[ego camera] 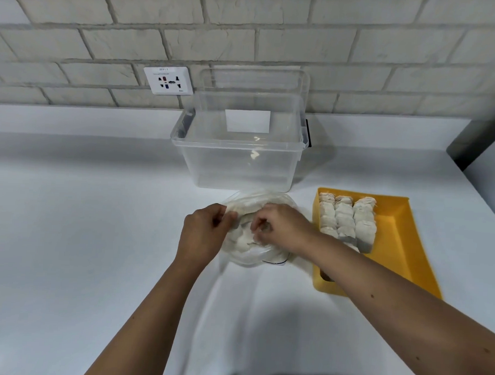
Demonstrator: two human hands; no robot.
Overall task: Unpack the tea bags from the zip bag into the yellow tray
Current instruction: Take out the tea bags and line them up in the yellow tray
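Open zip bag [246, 259] just left of the yellow tray [394, 230], tea bags [344, 220] in both.
The tray is a shallow rectangle with three neat rows of pale, overlapping tea bags along its left side. The clear, crumpled zip bag lies near that side, with more pale tea bags inside.

Left of zip bag [246, 256]: bare table [83, 222], wide passage. Far side: clear plastic box [236, 164] stands just beyond the bag and blocks approach from behind. Right: yellow tray [394, 236] just beside the bag; tea bags [347, 220] fill its left half, right half bare. Near side: forearms cross it.
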